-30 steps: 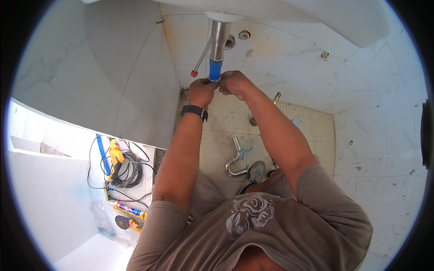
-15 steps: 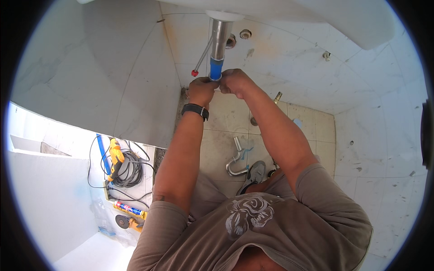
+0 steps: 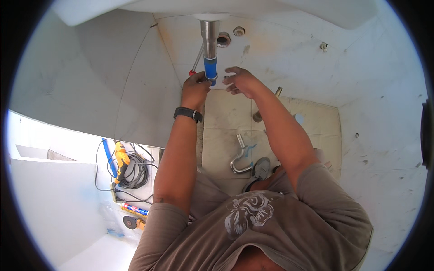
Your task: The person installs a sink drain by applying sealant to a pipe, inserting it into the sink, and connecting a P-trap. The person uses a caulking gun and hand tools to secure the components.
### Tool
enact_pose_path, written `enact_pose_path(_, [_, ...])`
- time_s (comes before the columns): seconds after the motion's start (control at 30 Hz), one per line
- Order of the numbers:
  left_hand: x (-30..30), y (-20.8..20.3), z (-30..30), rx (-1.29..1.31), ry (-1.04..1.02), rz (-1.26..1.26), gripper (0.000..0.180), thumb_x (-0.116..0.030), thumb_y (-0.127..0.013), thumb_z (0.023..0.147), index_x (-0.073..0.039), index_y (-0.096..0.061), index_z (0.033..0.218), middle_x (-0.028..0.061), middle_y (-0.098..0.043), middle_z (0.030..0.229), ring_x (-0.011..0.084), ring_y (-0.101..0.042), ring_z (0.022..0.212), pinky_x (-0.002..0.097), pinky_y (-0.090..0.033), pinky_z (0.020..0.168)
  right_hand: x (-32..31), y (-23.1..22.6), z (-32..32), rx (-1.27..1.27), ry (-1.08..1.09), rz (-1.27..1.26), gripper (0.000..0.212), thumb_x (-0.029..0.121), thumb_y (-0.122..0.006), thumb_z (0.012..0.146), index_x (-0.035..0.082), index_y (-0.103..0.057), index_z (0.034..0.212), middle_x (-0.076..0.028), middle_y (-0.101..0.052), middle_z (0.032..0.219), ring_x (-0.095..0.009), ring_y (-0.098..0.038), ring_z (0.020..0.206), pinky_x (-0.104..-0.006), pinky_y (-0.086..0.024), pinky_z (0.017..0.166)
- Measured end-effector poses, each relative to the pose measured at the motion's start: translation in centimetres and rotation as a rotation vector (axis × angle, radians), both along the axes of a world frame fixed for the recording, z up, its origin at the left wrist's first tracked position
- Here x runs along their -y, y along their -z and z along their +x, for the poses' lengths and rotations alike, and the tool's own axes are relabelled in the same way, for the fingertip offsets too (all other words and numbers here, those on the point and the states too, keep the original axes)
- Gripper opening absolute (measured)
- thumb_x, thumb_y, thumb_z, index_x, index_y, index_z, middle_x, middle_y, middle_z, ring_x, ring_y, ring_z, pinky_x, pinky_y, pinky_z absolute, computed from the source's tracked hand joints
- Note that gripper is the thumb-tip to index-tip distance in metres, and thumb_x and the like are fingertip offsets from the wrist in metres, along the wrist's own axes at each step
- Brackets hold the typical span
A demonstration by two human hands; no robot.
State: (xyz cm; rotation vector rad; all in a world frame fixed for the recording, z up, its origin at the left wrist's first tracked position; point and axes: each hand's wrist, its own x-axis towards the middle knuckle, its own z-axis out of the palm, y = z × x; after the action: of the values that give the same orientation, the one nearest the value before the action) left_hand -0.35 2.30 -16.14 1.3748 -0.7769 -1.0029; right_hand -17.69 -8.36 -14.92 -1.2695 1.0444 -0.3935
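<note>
A chrome drain pipe [image 3: 209, 38] hangs straight down from the underside of a white basin [image 3: 144, 5]. Blue wrapping or tubing [image 3: 210, 67] covers its lower end. Around that blue end sits a thin metal ring [image 3: 211, 77], with a little blue showing beneath it. My left hand [image 3: 194, 90], a black watch at its wrist, is closed with fingers and thumb at the ring's left side. Just right of the pipe, apart from it, my right hand [image 3: 242, 83] is open with fingers spread and nothing visible in it.
A red-tipped flexible hose [image 3: 193, 72] hangs behind my left hand. Wall outlets [image 3: 223, 39] open behind the pipe. A curved chrome trap [image 3: 241, 156] lies on the tiled floor by my shoe. At left are a yellow power tool [image 3: 121, 158], coiled cable [image 3: 135, 174] and an angle grinder [image 3: 132, 221].
My right hand has let go of the ring area, moved slightly right and opened its fingers. My left hand stays at the ring. Blue now shows below the ring. The view has shifted slightly.
</note>
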Motion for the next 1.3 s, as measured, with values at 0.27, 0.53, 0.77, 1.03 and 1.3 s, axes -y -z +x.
enact_pose_path(0.27, [-2.6,1.0,-0.6,0.095,0.061,-0.025,0.072,-0.01,-0.072,0.088,0.004,-0.043,0.152,0.0089,-0.063,0.122,0.0154,-0.064,0.096,0.0286,-0.054,0.08,-8.4,22.2,-13.9,-0.643,0.055,0.434,0.037,0.023,-0.074,0.091,0.0,-0.066,0.12,-0.016,-0.068,0.108,-0.027,-0.07,0.077,-0.0412,-0.061,0.064])
enact_pose_path(0.53, [-3.5,-0.5,-3.2,0.267,0.096,0.214,0.075,-0.011,-0.068,0.091,0.003,-0.034,0.156,0.0118,-0.059,0.129,0.0172,-0.063,0.106,0.0322,-0.053,0.09,-20.5,36.7,-16.9,-1.042,-0.657,0.093,0.035,0.029,-0.067,0.09,0.005,-0.077,0.113,-0.016,-0.072,0.121,-0.03,-0.069,0.115,-0.0405,-0.055,0.096])
enact_pose_path(0.77, [-2.7,-0.4,-3.6,0.239,0.087,0.193,0.072,-0.011,-0.068,0.091,0.003,-0.035,0.154,0.0122,-0.06,0.126,0.0176,-0.063,0.104,0.0327,-0.054,0.088,-22.2,36.1,-17.5,-0.999,-0.196,0.239,0.062,0.023,-0.074,0.087,-0.012,-0.051,0.133,-0.027,-0.063,0.131,-0.035,-0.065,0.123,-0.0404,-0.053,0.103])
enact_pose_path(1.03, [-3.0,0.6,-3.8,0.273,0.095,0.299,0.08,-0.016,-0.073,0.09,0.001,-0.032,0.157,0.011,-0.059,0.125,0.0159,-0.063,0.099,0.0313,-0.053,0.084,-23.6,36.9,-16.7,-1.02,-0.071,0.371,0.074,0.007,-0.08,0.08,-0.008,-0.045,0.143,-0.028,-0.066,0.126,-0.034,-0.071,0.109,-0.0399,-0.058,0.09])
enact_pose_path(1.3, [-2.8,5.5,-1.9,0.595,0.183,0.477,0.066,-0.029,-0.079,0.087,0.005,-0.055,0.139,0.0114,-0.068,0.104,0.0192,-0.065,0.091,0.0325,-0.053,0.079,-16.7,29.3,-15.5,-0.71,-0.255,-0.123,0.038,0.012,-0.07,0.079,0.002,-0.069,0.116,-0.024,-0.071,0.112,-0.035,-0.071,0.105,-0.0416,-0.056,0.088])
